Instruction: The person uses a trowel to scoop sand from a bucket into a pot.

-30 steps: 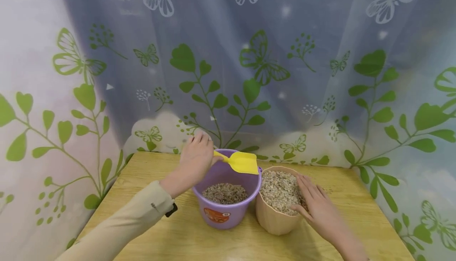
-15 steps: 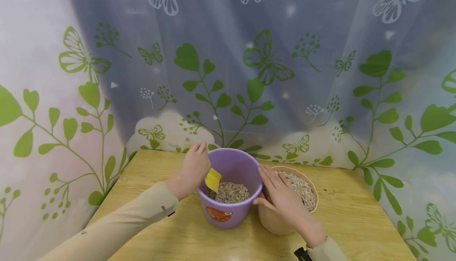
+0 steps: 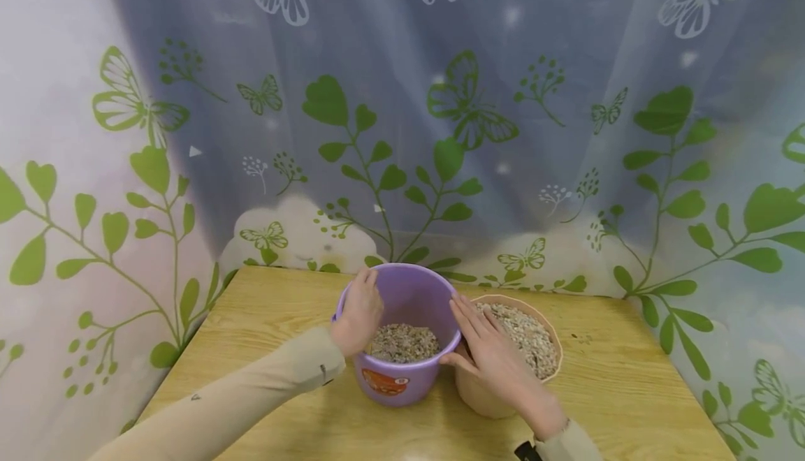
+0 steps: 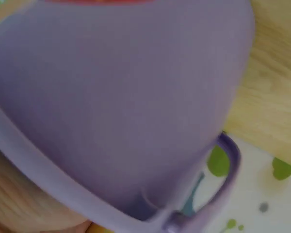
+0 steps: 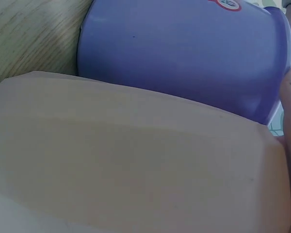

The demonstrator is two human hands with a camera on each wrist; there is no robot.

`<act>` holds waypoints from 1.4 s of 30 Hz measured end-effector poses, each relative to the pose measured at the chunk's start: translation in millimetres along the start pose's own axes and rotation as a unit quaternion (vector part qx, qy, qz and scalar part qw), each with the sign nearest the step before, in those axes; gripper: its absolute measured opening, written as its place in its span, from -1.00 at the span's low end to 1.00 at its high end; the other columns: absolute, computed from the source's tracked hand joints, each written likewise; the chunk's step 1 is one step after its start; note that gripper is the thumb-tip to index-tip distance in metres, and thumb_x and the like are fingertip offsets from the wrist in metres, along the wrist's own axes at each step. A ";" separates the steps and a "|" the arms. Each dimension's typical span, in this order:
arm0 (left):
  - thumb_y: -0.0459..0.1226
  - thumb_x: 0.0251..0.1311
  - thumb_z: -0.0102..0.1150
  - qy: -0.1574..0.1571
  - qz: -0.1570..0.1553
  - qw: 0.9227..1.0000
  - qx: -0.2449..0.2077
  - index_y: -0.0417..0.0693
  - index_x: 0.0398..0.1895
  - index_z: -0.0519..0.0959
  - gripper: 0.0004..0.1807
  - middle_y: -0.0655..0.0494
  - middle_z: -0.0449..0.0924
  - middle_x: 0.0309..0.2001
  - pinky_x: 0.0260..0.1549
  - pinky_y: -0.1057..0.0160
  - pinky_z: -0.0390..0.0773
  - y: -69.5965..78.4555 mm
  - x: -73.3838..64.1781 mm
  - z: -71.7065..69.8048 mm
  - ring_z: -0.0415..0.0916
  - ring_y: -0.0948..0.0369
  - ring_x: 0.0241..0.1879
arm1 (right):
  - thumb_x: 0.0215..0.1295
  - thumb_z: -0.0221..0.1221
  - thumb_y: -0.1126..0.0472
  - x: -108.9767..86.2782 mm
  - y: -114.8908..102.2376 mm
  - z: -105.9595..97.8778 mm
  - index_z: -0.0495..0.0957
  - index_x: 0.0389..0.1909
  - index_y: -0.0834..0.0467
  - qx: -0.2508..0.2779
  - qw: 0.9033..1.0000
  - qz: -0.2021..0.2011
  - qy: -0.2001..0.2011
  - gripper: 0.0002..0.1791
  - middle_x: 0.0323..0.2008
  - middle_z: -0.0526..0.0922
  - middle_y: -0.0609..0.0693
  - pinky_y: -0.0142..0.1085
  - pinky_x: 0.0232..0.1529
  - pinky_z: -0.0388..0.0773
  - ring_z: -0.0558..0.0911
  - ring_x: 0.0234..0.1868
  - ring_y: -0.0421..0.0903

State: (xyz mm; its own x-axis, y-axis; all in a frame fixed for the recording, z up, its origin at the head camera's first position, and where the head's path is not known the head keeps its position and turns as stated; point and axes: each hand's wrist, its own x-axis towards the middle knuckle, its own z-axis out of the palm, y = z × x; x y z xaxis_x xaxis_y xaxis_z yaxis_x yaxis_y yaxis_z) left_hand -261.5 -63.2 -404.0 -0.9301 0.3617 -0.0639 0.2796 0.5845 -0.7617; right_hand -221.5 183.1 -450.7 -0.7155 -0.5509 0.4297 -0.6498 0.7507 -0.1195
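My left hand point(image 3: 360, 311) is curled over the left side of a purple bucket point(image 3: 420, 383), gripping a yellow toy shovel point(image 4: 101, 229). Only a sliver of the shovel shows in the left wrist view; the hand and bucket hide the rest. Coarse gravel-like grains point(image 3: 407, 342) cover the bucket's bottom. To the right stands a peach-coloured pot point(image 3: 483, 397) filled close to its rim with similar grains point(image 3: 530, 339). My right hand point(image 3: 493, 363) lies over the pot's near left side, fingers extended, their tips at the bucket's right rim.
Both containers stand on a wooden table point(image 3: 289, 405). A curtain point(image 3: 377, 98) printed with leaves and butterflies hangs behind and along the sides. A few loose grains point(image 3: 581, 339) lie right of the pot. The bucket's handle point(image 4: 228, 179) hangs down in the left wrist view.
My left hand has brought the shovel from above the bucket down into it, and the blade has gone out of sight. My right hand has moved left from the pot's right side to the bucket's rim.
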 end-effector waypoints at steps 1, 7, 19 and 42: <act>0.03 0.44 0.04 0.004 -0.003 1.000 -0.014 0.29 0.06 0.70 -0.70 0.36 0.69 0.01 0.07 0.16 0.22 -0.3 1.3 2.1 0.36 0.20 0.12 | 0.39 -0.12 -0.43 -0.5 -0.2 0.4 0.09 0.54 0.32 0.001 1.000 0.002 0.001 0.03 0.57 0.05 0.18 0.16 0.44 0.13 0.14 0.54 0.15; -0.14 0.42 0.09 0.049 -0.012 0.997 -0.066 0.15 -0.28 0.75 -0.77 0.26 0.71 -0.25 -0.08 0.20 0.28 1.7 6.0 14.5 0.40 0.21 -0.08 | 0.37 -0.02 -0.39 -1.6 -1.4 2.6 0.10 0.53 0.33 -0.005 1.000 -0.005 0.012 0.02 0.55 0.11 0.22 0.18 0.41 0.18 0.18 0.53 0.17; 0.11 0.16 0.31 0.212 0.003 0.970 -0.115 0.03 -0.40 0.76 -0.64 0.19 0.70 -0.33 -0.09 0.17 0.35 5.6 16.0 32.0 0.38 0.14 -0.13 | 0.38 0.04 -0.34 -1.5 -0.6 2.1 0.07 0.55 0.31 0.001 1.000 0.004 0.000 0.01 0.57 0.07 0.21 0.17 0.41 0.20 0.15 0.54 0.14; 0.18 0.09 0.26 0.191 -0.010 0.950 -0.247 -0.03 -0.50 0.72 -0.53 0.10 0.58 -0.38 -0.25 0.21 0.33 13.8 -3.5 24.8 0.36 0.15 -0.23 | 0.43 0.10 -0.24 -0.8 -1.5 2.9 0.16 0.53 0.28 0.020 1.000 -0.001 0.014 -0.11 0.56 0.10 0.17 0.16 0.41 0.20 0.22 0.52 0.15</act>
State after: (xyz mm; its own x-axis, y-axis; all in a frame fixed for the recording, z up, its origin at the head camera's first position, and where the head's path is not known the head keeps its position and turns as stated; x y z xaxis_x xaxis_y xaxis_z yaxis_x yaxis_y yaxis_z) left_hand -260.3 -74.4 -430.3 -0.8090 0.5284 0.2574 0.4281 0.8298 -0.3580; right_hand -220.6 181.3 -453.4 -0.7071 -0.5419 0.4543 -0.6615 0.7339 -0.1541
